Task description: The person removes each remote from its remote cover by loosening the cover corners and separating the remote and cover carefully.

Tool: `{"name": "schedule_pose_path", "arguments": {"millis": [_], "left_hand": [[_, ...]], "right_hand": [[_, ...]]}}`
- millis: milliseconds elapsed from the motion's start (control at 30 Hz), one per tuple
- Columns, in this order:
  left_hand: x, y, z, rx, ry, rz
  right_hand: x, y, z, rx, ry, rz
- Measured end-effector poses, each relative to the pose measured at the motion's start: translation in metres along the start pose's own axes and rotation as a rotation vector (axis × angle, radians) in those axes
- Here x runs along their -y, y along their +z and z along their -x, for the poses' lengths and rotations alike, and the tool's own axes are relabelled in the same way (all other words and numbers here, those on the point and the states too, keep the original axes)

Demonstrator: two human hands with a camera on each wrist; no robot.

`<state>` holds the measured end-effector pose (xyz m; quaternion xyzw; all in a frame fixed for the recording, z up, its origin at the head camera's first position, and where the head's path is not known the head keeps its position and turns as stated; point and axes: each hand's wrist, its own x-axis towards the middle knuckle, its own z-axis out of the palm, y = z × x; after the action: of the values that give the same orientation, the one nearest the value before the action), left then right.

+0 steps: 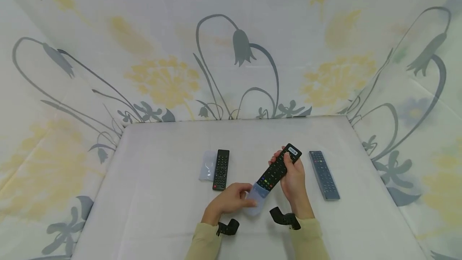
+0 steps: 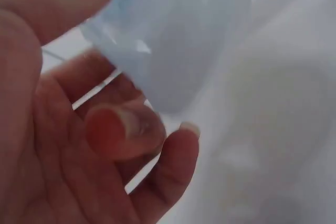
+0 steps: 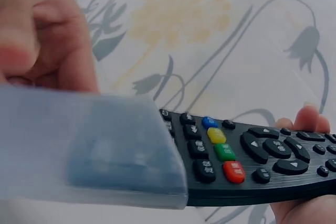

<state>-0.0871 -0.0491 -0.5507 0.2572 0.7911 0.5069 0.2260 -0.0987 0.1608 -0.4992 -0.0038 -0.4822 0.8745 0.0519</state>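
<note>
White tabletop (image 1: 162, 212), black remote (image 1: 276, 173) partly in cloudy sleeve (image 3: 105, 150), right fingers (image 3: 306, 120) round remote, left fingers (image 2: 173, 166) unclear.

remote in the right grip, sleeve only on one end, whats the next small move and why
Probably ease the translucent sleeve further up the black remote: it covers only the lower end, the coloured buttons lie bare, and the right grip holds the upper part.
</note>
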Motion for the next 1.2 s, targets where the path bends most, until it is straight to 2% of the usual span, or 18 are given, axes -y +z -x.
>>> {"name": "schedule_pose_path", "arguments": {"millis": [67,167,267,367,433,533,667,967,1200], "left_hand": [[-0.004,0.001,-0.004,-0.023,-0.010,0.005],[-0.008,0.005,-0.011,-0.102,-0.016,0.037],[-0.010,0.009,-0.015,-0.203,-0.027,0.113],[-0.013,0.012,-0.017,-0.254,-0.036,0.195],[-0.016,0.015,-0.018,-0.247,-0.035,0.210],[-0.017,0.019,-0.021,-0.234,-0.048,0.164],[-0.015,0.023,-0.021,-0.216,-0.084,0.147],[-0.017,0.016,-0.020,-0.141,-0.099,0.143],[-0.021,0.013,-0.015,-0.155,-0.110,0.157]], "right_hand": [[0.000,0.000,-0.002,0.004,-0.001,0.013],[-0.002,0.001,-0.003,0.055,0.033,0.041],[-0.008,0.004,0.000,0.133,0.097,0.088],[-0.016,0.010,0.006,0.183,0.135,0.124],[-0.020,0.014,0.010,0.186,0.128,0.138],[-0.024,0.017,0.012,0.190,0.106,0.170],[-0.025,0.017,0.013,0.196,0.112,0.195],[-0.023,0.011,0.011,0.147,0.107,0.126],[-0.019,0.012,0.009,0.128,0.112,0.121]]}}
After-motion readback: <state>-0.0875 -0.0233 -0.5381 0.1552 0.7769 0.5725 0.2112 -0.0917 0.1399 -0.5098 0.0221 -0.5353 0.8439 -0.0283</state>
